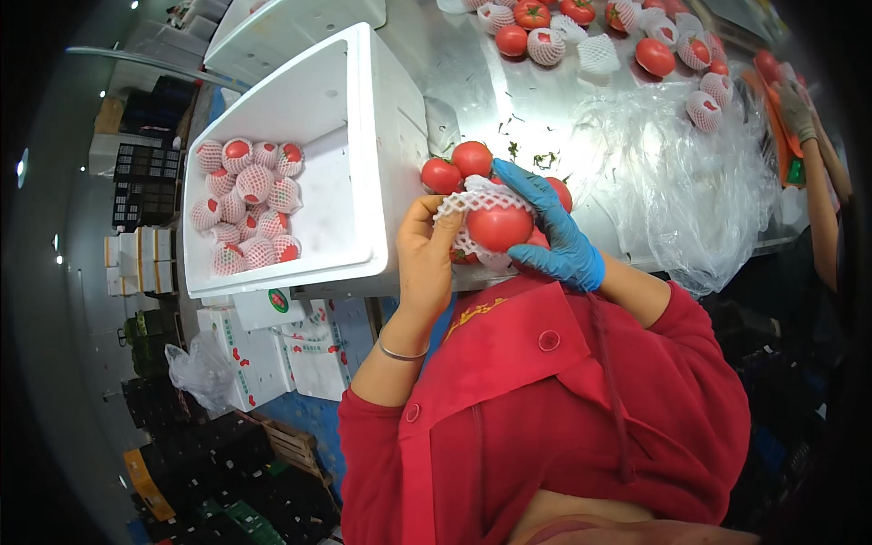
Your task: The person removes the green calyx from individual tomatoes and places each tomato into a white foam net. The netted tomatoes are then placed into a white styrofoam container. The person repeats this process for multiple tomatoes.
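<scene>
My left hand, bare with a metal bangle at the wrist, pinches the edge of a white foam fruit net. A large red tomato sits partly inside that net. My right hand, in a blue glove, cups the tomato from the right with thumb and fingers. Behind my hands, loose red tomatoes lie on the metal table; others show partly hidden beneath and beside the held one. Left of my hands, a white foam box holds several netted tomatoes at its left side.
More tomatoes, some netted, lie at the table's far side with a loose foam net. Clear plastic sheeting spreads at right. Another person's gloved hand is at far right. Printed white boxes stand below at left.
</scene>
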Motion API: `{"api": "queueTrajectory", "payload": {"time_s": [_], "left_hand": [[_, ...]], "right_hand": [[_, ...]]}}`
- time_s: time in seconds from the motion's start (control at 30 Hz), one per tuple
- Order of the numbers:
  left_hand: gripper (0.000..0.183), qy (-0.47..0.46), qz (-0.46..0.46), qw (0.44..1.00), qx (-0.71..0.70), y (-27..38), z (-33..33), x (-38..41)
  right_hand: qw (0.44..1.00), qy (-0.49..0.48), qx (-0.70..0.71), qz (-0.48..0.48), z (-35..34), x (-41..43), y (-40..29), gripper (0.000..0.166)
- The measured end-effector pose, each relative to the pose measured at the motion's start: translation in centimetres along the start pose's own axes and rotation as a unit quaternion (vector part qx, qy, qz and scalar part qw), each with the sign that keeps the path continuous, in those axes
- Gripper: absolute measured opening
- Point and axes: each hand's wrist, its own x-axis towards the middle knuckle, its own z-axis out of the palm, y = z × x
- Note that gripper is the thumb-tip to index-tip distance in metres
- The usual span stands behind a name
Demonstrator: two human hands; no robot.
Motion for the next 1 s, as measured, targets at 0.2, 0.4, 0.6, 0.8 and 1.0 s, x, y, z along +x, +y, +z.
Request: {"api": "queueTrajectory", "payload": {"time_s": [0.2,0.4,0.6,0.8,1.0], "left_hand": [[0.023,-0.005,-0.124,0.982,-0.14,-1.7,0.9,1.0],[0.024,-0.028,-0.114,0.988,-0.104,-2.0,1.6,1.5],[0.017,-0.04,-0.025,0.995,0.086,-4.1,0.6,1.7],[0.018,-0.122,0.161,0.813,0.546,-4.8,-0.9,2.4],[0.042,-0.073,0.271,0.81,0.514,-4.7,0.4,3.4]], "right_hand": [[0.937,0.038,0.3,0.172,-1.5,0.1,0.9,0.067],[0.886,0.096,0.373,0.257,-0.6,-0.5,2.0,0.062],[0.707,0.245,0.591,0.302,-0.2,-0.3,4.9,0.048],[0.694,0.258,0.591,0.32,-1.9,-1.2,7.1,0.049],[0.763,0.213,0.51,0.335,-1.3,-1.0,6.2,0.051]]}}
